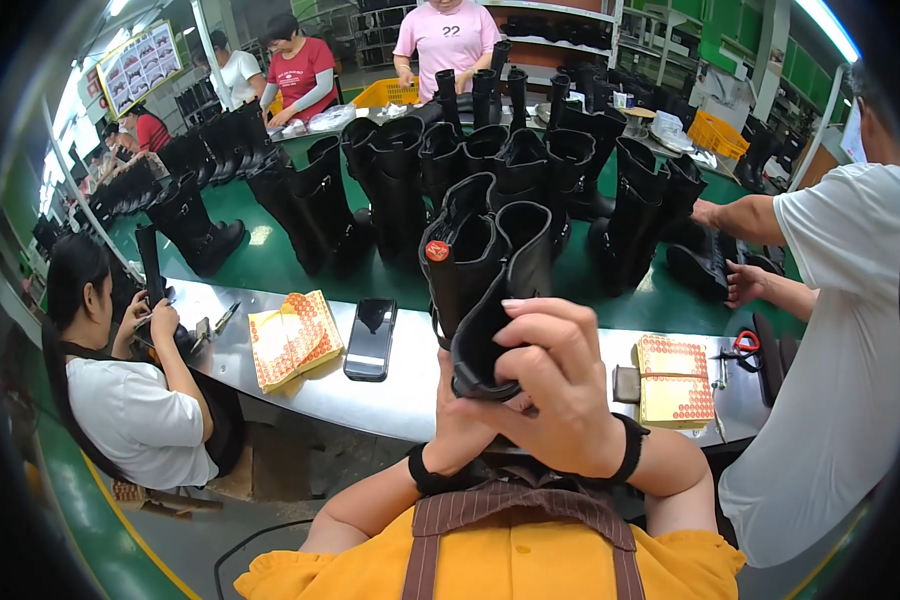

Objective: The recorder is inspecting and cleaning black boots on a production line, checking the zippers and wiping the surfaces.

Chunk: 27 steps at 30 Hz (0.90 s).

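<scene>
Close in front of me I hold a tall black boot (528, 262) with its open top turned toward me. My right hand (567, 392) pinches the near edge of the boot's top, its fingers curled over the rim. Below the boot, my left hand (457, 425) wraps around the shaft, and its fingertips are mostly hidden. Right beside it, to the left, shows the top of another black boot (467, 208). A dark rolled insert with a round red end (437, 250) sticks up there; whether the two tops touch cannot be told.
Several black boots (315, 215) stand along the green table (260, 240). On the metal edge lie a phone (371, 340), yellow-and-red card stacks (295, 340) (674, 380) and red-handled scissors (746, 345). People sit left (135, 400) and stand right (838, 300); others work across the table.
</scene>
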Tool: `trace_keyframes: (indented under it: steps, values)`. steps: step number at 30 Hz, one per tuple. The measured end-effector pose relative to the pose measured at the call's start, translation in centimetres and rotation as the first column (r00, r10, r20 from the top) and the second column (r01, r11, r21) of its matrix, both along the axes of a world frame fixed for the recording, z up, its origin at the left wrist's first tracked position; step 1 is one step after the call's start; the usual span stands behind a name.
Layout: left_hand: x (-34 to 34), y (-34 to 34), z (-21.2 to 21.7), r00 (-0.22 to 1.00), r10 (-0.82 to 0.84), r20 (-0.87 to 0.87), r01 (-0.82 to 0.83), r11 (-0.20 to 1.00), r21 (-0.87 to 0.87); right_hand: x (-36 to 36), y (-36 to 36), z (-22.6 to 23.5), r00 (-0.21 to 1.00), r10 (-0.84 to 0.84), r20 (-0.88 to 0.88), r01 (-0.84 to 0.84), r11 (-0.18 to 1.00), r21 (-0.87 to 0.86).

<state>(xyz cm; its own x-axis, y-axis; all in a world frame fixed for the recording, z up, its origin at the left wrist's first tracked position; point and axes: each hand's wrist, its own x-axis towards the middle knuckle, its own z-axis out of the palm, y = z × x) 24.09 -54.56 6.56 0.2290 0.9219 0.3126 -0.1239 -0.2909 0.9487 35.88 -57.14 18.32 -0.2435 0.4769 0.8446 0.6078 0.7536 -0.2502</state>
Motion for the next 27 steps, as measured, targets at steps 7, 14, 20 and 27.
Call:
trace_keyframes:
  steps: [7, 14, 20, 27]
  values:
    - [-2.2, 4.2, 0.4, 0.939, 0.326, 0.108, -0.323, 0.945, -0.047, 6.0, -0.5, -4.4, 0.948, -0.058, -0.312, 0.009, 0.988, -0.155]
    - [-8.4, 8.7, 13.8, 0.657, 0.564, 0.500, -0.670, 0.741, 0.046, 10.8, -4.6, -15.5, 0.866, -0.435, -0.247, 0.114, 0.653, -0.749]
    - [-11.7, 20.3, 27.7, 0.522, 0.303, 0.797, -0.800, 0.500, 0.333, 9.2, -3.8, -21.9, 0.842, -0.426, -0.331, -0.062, 0.532, -0.844]
    - [-13.3, 41.7, 33.8, 0.363, 0.585, 0.726, -0.918, 0.089, 0.387, 9.6, -1.9, -23.9, 0.950, -0.303, 0.070, 0.199, 0.419, -0.886]
